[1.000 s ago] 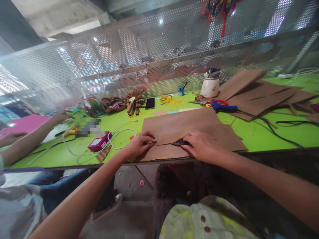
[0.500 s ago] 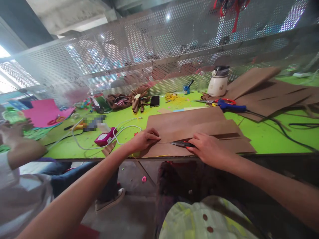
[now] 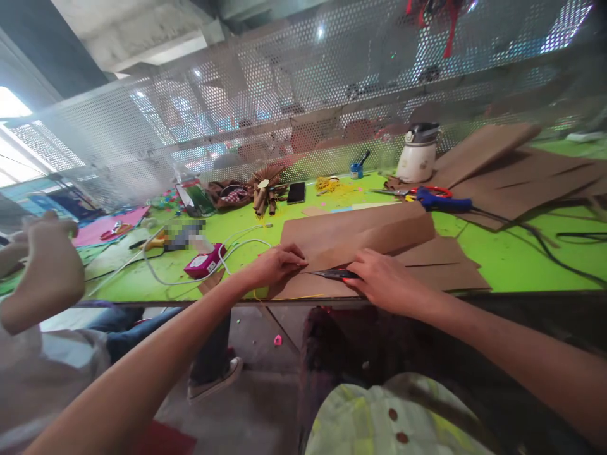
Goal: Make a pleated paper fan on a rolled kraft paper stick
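Observation:
Brown kraft paper (image 3: 355, 230) lies in layers at the table's front edge, its upper sheet partly slit and lifted on the right. My left hand (image 3: 277, 265) pinches the paper's left part between thumb and fingers. From the right, my right hand (image 3: 379, 278) is wrapped round dark-bladed scissors (image 3: 329, 274), whose tips point left along the slit towards my left fingertips. The fingers hide most of the scissors' handles. A thin yellow strand (image 3: 301, 296) lies by the front edge.
Beyond the paper, a blue-handled tool (image 3: 441, 201) with a black cord lies beside red-handled scissors. A white flask (image 3: 417, 155) and more brown paper (image 3: 521, 183) stand at the right. A magenta power block (image 3: 205, 260) is left, near a co-worker's arm (image 3: 50, 272).
My right hand and the scissors have moved left along the paper, nearer my left hand, and the slit is longer. The co-worker's arm at the left has risen.

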Available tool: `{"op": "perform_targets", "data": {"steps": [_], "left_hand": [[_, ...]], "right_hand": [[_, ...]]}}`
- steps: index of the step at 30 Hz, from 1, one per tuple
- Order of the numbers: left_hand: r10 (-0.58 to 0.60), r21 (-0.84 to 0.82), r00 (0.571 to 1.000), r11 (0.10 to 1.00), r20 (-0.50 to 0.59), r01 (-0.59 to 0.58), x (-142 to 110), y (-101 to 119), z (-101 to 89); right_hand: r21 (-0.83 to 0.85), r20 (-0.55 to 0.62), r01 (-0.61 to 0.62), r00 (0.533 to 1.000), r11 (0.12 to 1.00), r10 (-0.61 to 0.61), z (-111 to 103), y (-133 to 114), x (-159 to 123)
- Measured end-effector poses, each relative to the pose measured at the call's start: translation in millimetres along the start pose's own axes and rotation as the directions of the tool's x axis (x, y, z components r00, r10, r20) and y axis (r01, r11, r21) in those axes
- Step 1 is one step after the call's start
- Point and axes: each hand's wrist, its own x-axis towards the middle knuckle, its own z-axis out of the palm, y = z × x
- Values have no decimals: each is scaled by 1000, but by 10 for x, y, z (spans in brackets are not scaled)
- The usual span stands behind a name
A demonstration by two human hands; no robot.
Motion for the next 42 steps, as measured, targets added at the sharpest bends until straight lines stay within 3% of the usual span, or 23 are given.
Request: {"op": "perform_targets", "data": {"steps": [5,15,24,32,42], "left_hand": [[9,16,999,1000,32,-10,16,4,-43],[18,39,996,999,88,-22,65,26,-120],[42,25,995,999,86,-45,77,13,-121],[58,90,987,993,147,-71,141,104,-199],[46,59,995,997,89,-51,94,29,-137]], "right_hand": [[32,25,-20,1000,999,19,-28,-5,3],[-7,-9,18,1000,1000,-18,61,-173,266],[4,16,25,1000,1000,-25,19,-152,201],[20,36,19,999,1000,-20,62,-301,442],[14,8,62,998,998,-62,67,-323,402]]}}
